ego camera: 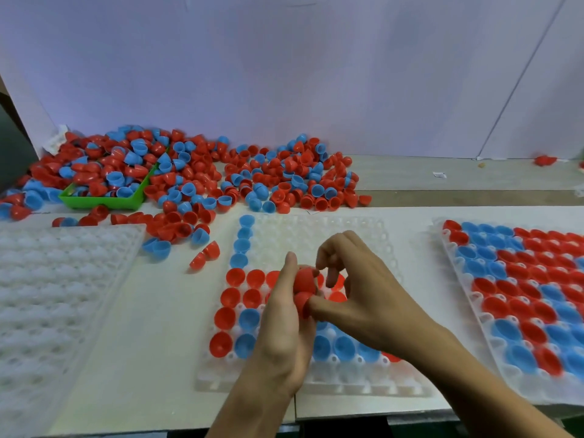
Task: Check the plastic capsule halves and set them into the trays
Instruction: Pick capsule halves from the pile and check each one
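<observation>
Holding 2 red plastic capsule halves [305,290] above the middle clear plastic tray [319,230], the left hand [284,327] curls round them from the left while the right hand [357,298] pinches the nearer one with thumb against it, its other fingers bent above. The halves seem nested or stuck together, so the step in hand looks like separating and checking them: it would go best by twisting gently instead of squeezing, since thin plastic may crack, then turning each rim toward the eye before seating it dome down in a free pocket. That middle tray carries a column of blue halves along its far left edge and rows of red and blue halves across its near part; its far right pockets are unfilled. At the right, a second clear tray [467,314] is packed with red and blue halves. At the left lies a stack of clear trays [63,279] without halves. Far left on the surface [158,358], a green plastic bin [104,202] overflows into a loose heap of red and blue halves [252,178].
</observation>
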